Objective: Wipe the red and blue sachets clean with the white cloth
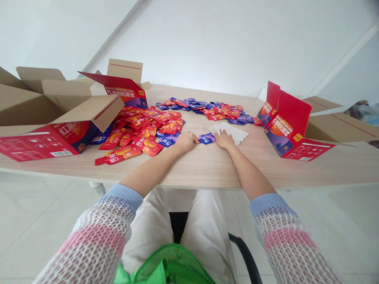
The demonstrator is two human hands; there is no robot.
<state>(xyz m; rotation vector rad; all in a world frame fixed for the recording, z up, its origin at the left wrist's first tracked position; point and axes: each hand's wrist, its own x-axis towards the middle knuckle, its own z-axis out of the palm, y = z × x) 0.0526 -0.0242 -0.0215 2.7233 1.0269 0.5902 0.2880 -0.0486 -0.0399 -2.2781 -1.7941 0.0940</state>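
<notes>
A blue sachet (207,138) lies flat on the table between my two hands. My left hand (187,142) is closed, with its thumb and fingertips pinching the sachet's left end. My right hand (224,139) rests palm down with its fingers stretched out, partly on a white tissue (237,132). Its fingertips reach the sachet's right end. Beside my left hand spreads a big heap of red and blue sachets (148,132). Further back lies a long row of mixed red and blue sachets (204,107).
Open red and blue cartons stand at the left (63,138), back left (126,94) and right (288,130), their flaps sticking out over the wooden table (201,169). Behind the table is a white wall (213,47). A green mesh item (168,264) lies on my lap.
</notes>
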